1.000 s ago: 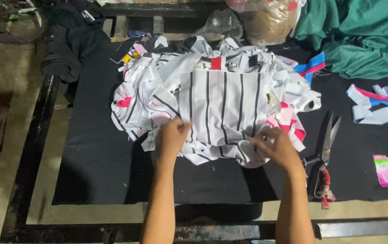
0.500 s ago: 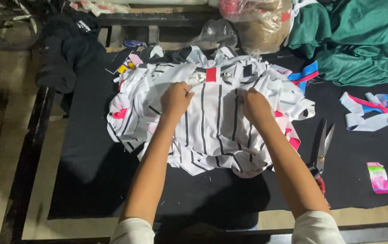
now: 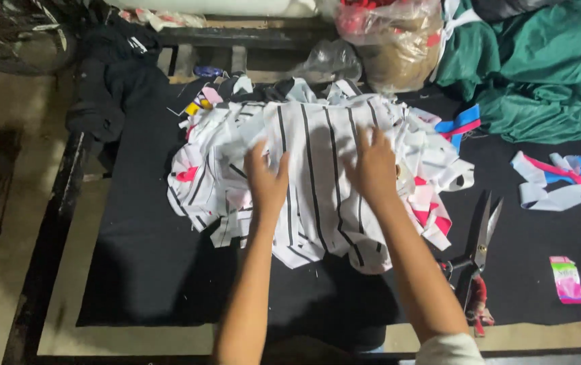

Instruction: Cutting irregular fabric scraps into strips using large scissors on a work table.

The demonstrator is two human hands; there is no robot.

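Left hand [image 3: 267,177] and right hand [image 3: 374,169] spread flat, pressed on striped fabric pile [image 3: 317,162], smoothing it; scissors [image 3: 476,253] laid at 4 o'clock on surface [image 3: 155,270].

The green cloth [image 3: 541,74] runs off the top and right edges; the scissors' handles [image 3: 476,301] sit half behind the right forearm.

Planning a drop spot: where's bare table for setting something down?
Free: black cloth left of the striped fabric pile, down to the near edge; also the strip between the scissors and the pink packet. Crowded: the centre under both hands, left hand and right hand; back right with green fabric and scraps.
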